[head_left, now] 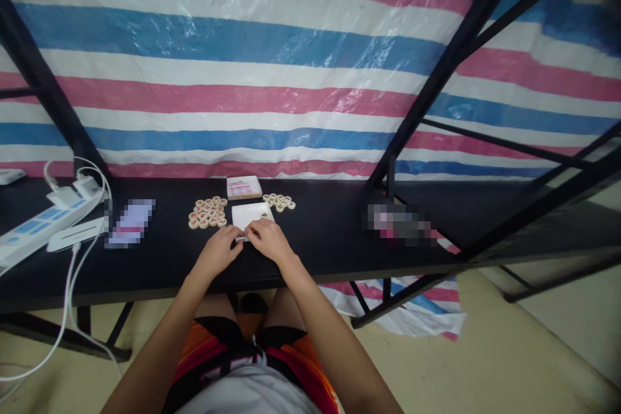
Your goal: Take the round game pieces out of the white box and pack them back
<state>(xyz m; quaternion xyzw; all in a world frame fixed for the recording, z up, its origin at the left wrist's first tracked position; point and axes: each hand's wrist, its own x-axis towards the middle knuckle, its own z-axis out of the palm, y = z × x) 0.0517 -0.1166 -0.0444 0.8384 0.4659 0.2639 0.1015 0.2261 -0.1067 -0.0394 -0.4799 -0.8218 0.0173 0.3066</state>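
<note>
A white open box (248, 212) lies on the black table, with a dark-marked round piece (264, 215) inside near its right side. My left hand (222, 249) is at the box's near left corner, its fingers bent against the edge. My right hand (266, 239) reaches over the near right part of the box, fingers curled; what lies under them is hidden. Left of the box sit several round pieces with red characters (207, 214). Behind it to the right are several round pieces with dark characters (279, 200).
A white lid with red print (244, 187) lies behind the box. At the left are a power strip (43, 226), white cables (72, 272) and a blurred flat object (130, 223). Another blurred object (400, 225) is at the right, near the black frame (427, 90).
</note>
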